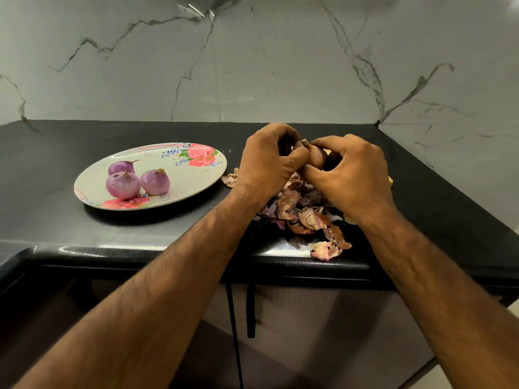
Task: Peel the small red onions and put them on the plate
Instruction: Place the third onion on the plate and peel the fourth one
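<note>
Two bare forearms reach forward from the bottom of the view, over a cabinet front (309,332) with a dark vertical handle (250,313) below the counter's edge. On the black counter (56,169), right at its front lip, lies a loose piece of dry onion skin (327,250), and behind it a heap of peelings (302,209) in brown, pink and purple spreads under the wrists.

Above that heap the left hand (266,161) and the right hand (351,169) meet, both curled closed around one small red onion (317,157). Only a strip of it shows between them, brownish and still skinned, with a flap of dry skin sticking up by the left thumb. The left hand's fingers wrap over the top of the onion on its side; the right hand's thumb and fingertips pinch at the onion from the other side. How far the peeling has gone cannot be told, since the hands hide most of it.

To the left of the hands, well apart from the heap, sits an oval white plate (174,178) printed with pink roses. Three peeled onions (122,185), pale purple and glossy, rest together on its near left part, touching or almost touching.

Behind the counter rises a grey marble wall (252,66) with dark veins.
</note>
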